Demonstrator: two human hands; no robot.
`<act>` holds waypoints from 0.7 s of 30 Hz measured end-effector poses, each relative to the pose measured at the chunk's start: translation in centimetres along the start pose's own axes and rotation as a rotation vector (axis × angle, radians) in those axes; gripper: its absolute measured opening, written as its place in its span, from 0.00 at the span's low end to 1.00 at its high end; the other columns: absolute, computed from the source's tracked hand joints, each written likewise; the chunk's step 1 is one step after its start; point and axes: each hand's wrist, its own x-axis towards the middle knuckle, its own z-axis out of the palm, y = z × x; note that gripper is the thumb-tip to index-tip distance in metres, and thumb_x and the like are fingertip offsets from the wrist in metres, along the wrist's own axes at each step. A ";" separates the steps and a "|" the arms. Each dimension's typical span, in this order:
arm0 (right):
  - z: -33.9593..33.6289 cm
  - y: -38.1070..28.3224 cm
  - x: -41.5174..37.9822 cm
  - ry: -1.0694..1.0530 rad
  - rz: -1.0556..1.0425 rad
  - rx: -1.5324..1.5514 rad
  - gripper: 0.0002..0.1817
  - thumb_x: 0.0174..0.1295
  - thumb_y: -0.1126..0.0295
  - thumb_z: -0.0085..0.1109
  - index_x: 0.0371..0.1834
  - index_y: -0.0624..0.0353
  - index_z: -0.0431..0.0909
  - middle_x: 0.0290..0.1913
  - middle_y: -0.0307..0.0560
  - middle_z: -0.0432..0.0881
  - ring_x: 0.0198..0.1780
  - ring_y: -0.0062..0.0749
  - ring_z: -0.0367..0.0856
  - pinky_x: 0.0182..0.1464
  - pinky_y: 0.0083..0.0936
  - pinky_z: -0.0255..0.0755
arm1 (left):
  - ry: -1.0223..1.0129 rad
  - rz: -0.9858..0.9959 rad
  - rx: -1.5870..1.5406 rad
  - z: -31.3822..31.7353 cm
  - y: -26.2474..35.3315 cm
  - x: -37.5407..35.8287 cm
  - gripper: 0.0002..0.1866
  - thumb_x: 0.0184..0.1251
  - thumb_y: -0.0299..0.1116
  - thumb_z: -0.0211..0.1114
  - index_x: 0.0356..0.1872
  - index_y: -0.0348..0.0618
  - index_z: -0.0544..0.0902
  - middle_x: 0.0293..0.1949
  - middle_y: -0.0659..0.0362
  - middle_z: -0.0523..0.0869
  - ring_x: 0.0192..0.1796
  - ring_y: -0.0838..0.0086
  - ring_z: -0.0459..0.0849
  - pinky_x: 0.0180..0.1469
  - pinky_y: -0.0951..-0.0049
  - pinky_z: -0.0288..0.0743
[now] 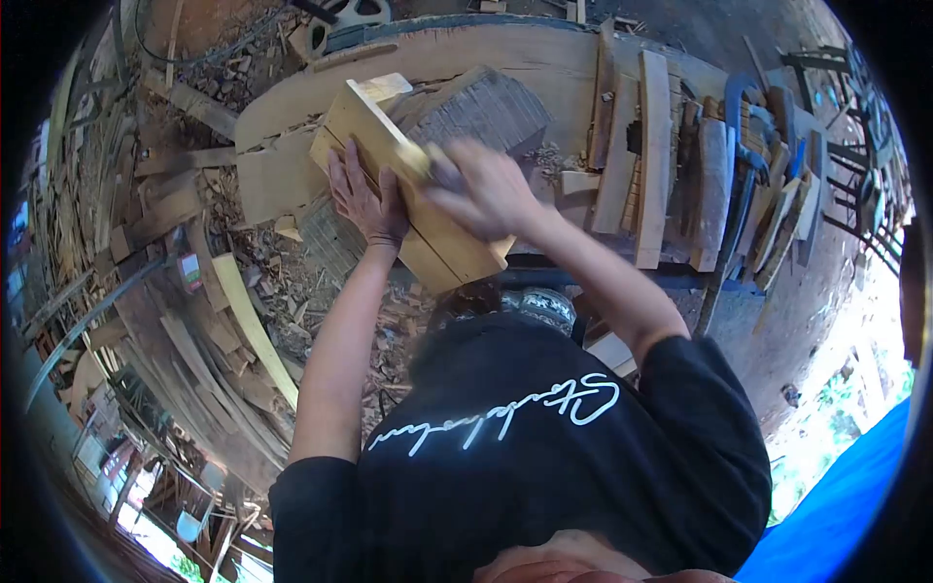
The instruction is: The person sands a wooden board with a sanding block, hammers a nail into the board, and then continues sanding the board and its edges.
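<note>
A light wooden piece of joined boards lies at a slant on the bench in front of me, with a raised board along it. My left hand rests flat on its left part, fingers apart. Over the raised board's edge is my right hand, blurred by motion, its fingers closed round a small dark object that is too smeared to name. Beyond the piece sits a thick grey wooden block.
The broad wooden bench top stretches across behind the work. Several planks and a blue clamp are at the right. Wood scraps and long strips cover the left side. A wheel shows at the top.
</note>
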 end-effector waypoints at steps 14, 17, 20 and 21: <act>-4.9 4.1 -26.4 0.323 0.623 0.022 0.26 0.54 0.49 0.70 0.37 0.63 0.77 0.34 0.57 0.80 0.39 0.56 0.80 0.42 0.43 0.73 | -0.426 0.839 0.324 1.7 5.5 2.7 0.32 0.71 0.57 0.56 0.74 0.62 0.67 0.74 0.55 0.64 0.79 0.55 0.54 0.75 0.39 0.40; -4.1 4.8 -26.5 0.328 0.613 -0.027 0.26 0.54 0.48 0.70 0.35 0.63 0.75 0.34 0.56 0.79 0.39 0.55 0.80 0.43 0.43 0.73 | -0.491 0.919 0.302 1.6 7.2 3.6 0.34 0.69 0.58 0.57 0.74 0.60 0.67 0.74 0.54 0.64 0.78 0.55 0.56 0.75 0.40 0.40; -3.3 4.4 -26.6 0.312 0.600 -0.074 0.26 0.54 0.48 0.70 0.34 0.62 0.75 0.34 0.55 0.78 0.39 0.55 0.80 0.43 0.43 0.73 | -0.534 0.962 0.334 2.1 9.3 5.2 0.34 0.67 0.60 0.58 0.70 0.57 0.72 0.72 0.54 0.67 0.78 0.55 0.57 0.75 0.40 0.40; -3.4 4.3 -26.6 0.303 0.601 -0.069 0.26 0.54 0.48 0.70 0.34 0.62 0.74 0.34 0.55 0.78 0.39 0.54 0.80 0.43 0.43 0.73 | -0.599 0.966 0.381 2.1 9.9 6.0 0.31 0.66 0.61 0.59 0.64 0.55 0.76 0.68 0.54 0.71 0.75 0.56 0.61 0.74 0.42 0.42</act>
